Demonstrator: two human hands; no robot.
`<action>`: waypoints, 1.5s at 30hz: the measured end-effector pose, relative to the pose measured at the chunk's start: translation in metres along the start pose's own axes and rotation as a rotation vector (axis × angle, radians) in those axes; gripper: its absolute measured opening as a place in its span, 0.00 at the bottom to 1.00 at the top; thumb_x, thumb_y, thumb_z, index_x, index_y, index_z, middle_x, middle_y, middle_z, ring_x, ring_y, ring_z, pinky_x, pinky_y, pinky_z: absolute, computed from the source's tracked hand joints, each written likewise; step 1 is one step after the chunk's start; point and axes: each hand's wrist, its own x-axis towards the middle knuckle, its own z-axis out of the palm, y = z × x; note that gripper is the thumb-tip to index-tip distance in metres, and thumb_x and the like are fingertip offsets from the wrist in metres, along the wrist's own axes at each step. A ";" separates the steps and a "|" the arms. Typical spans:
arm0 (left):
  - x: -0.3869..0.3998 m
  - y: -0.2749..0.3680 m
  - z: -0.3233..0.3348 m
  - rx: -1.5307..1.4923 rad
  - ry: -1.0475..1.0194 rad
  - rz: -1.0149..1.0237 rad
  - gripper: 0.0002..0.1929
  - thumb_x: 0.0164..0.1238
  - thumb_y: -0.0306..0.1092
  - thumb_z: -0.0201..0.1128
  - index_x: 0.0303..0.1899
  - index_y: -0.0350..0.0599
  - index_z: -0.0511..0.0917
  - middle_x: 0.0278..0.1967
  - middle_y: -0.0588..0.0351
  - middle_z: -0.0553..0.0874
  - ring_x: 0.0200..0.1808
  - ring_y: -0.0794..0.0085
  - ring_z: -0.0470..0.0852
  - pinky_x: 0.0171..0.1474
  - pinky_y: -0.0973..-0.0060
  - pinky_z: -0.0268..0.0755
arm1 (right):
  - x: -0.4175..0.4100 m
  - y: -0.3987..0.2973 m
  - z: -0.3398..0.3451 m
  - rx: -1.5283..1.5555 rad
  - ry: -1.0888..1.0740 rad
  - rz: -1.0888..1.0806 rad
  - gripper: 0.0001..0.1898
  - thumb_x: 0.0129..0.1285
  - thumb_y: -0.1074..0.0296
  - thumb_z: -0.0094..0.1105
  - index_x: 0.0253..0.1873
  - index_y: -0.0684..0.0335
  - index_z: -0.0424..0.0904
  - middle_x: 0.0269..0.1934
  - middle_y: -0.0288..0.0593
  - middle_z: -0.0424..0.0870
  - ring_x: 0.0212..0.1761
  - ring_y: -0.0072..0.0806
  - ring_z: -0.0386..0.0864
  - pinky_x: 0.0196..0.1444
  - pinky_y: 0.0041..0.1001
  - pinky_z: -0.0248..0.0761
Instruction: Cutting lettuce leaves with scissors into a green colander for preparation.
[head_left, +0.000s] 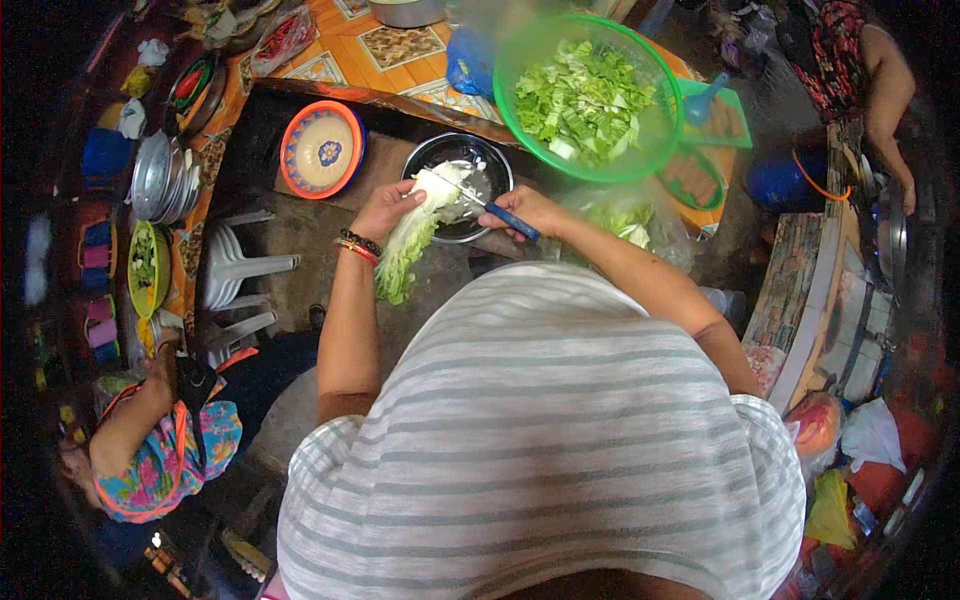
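My left hand (391, 210) grips a long piece of napa cabbage (411, 244), its white base up and its leafy green end hanging down past my wrist. In my right hand (527, 214) is a knife with a blue handle (512, 220). Its blade (466, 193) lies against the cabbage's white base. Below both hands is a round metal bowl (508, 166) with pale bits inside. Beyond it, a green plastic colander (670, 97) holds a heap of cut cabbage leaves (585, 97).
An orange-rimmed bowl (330, 154) stands left of the metal bowl. More cabbage lies in a clear plastic bag (667, 236) at right. Stacked white plastic chairs (240, 262) are at left. One person (169, 450) works at the left table; another (885, 82) is at far right.
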 end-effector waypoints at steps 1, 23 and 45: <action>0.001 -0.003 -0.002 -0.029 -0.010 -0.025 0.11 0.62 0.32 0.56 0.44 0.38 0.75 0.35 0.59 0.82 0.32 0.82 0.79 0.35 0.82 0.72 | -0.001 -0.002 0.001 0.035 -0.003 0.034 0.18 0.51 0.51 0.64 0.22 0.61 0.75 0.13 0.31 0.70 0.11 0.14 0.67 0.13 0.16 0.60; 0.145 0.133 0.115 0.489 -0.311 0.070 0.12 0.62 0.34 0.57 0.40 0.33 0.76 0.31 0.56 0.82 0.27 0.80 0.80 0.31 0.82 0.72 | -0.097 -0.034 -0.110 -0.168 0.311 -0.155 0.28 0.54 0.38 0.53 0.35 0.64 0.75 0.24 0.37 0.75 0.27 0.24 0.74 0.30 0.22 0.66; 0.193 0.147 0.140 0.466 -0.565 -0.071 0.18 0.56 0.35 0.63 0.46 0.35 0.74 0.36 0.60 0.82 0.32 0.82 0.79 0.37 0.82 0.72 | -0.110 -0.001 -0.144 0.226 0.622 -0.073 0.22 0.51 0.46 0.61 0.20 0.61 0.72 0.15 0.31 0.70 0.14 0.15 0.68 0.16 0.15 0.61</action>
